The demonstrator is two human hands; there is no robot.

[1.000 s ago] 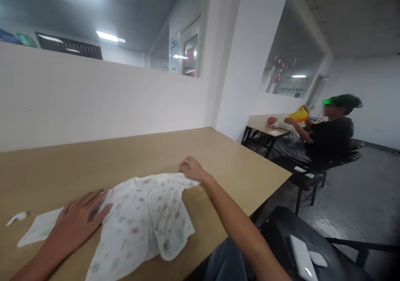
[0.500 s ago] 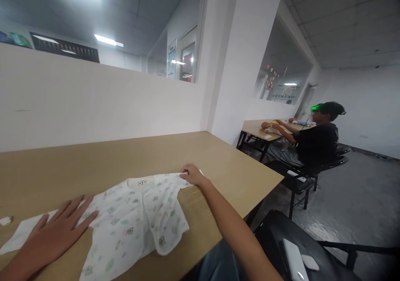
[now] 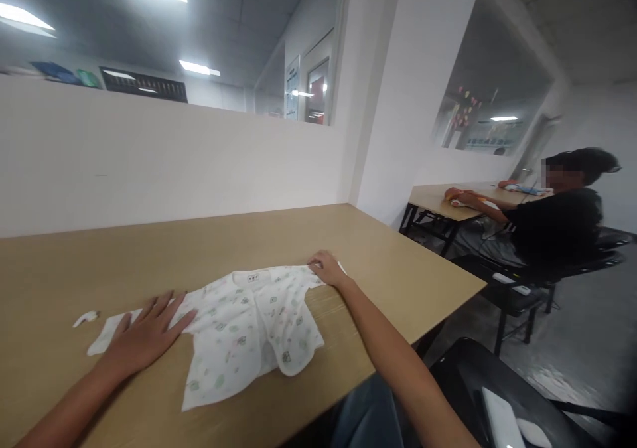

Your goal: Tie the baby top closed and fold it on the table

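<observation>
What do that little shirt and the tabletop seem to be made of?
The baby shirt looks like thin, soft white fabric, probably a cotton knit: it is matte, has small printed motifs, and lies limp with soft folds. The table has a light tan wood-look top, likely laminate board: it is smooth and even in colour, with a faint sheen.

- Both forearms were bare as far as they showed, the left hand [image 3: 144, 332] and right hand [image 3: 326, 269] uncovered
- Blue denim trousers [image 3: 368, 415] showed at the lap, between the arms
</observation>
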